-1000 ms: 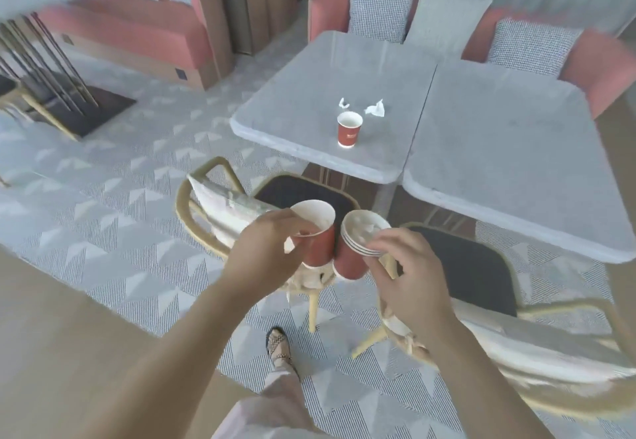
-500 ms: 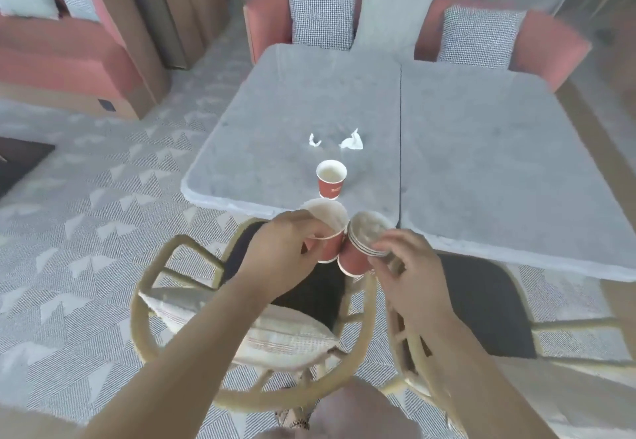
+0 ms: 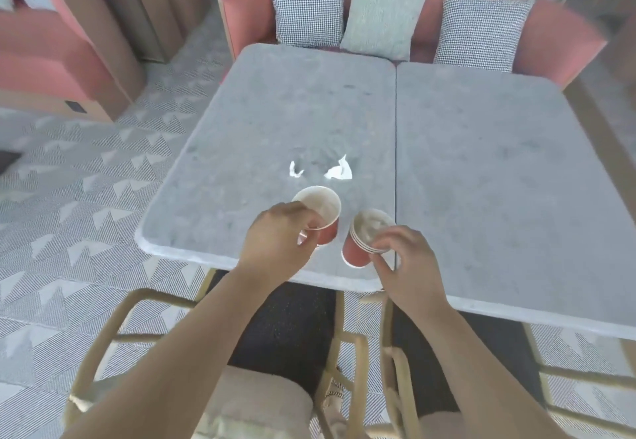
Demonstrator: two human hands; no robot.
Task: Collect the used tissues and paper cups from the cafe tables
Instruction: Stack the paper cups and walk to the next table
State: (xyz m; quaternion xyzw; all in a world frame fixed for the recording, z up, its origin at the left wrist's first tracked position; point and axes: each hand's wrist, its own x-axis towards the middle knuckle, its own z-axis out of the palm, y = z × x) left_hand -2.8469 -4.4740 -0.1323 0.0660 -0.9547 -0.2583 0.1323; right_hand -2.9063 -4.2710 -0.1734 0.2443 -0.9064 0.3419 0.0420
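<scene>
A single red paper cup (image 3: 325, 230) is being gripped at rim and wall by the left hand (image 3: 275, 242), whose fingers are curled round it, low over the near edge of the left grey table (image 3: 261, 111). Whether the cup is resting on the top cannot be told. Just to its right, a stack of nested red cups (image 3: 356, 253), seemingly stuffed with crumpled tissue, is being pinched at the rims by the right hand (image 3: 409, 266). Just beyond, a small tissue scrap (image 3: 295, 169) and a larger crumpled tissue (image 3: 339, 173) are lying apart on the table. The cups are being judged light, thin-walled and easily crushed, so a gentle hold round the wall is being called for. The tissues, soft and nearly weightless, are being judged best taken by pinching.
</scene>
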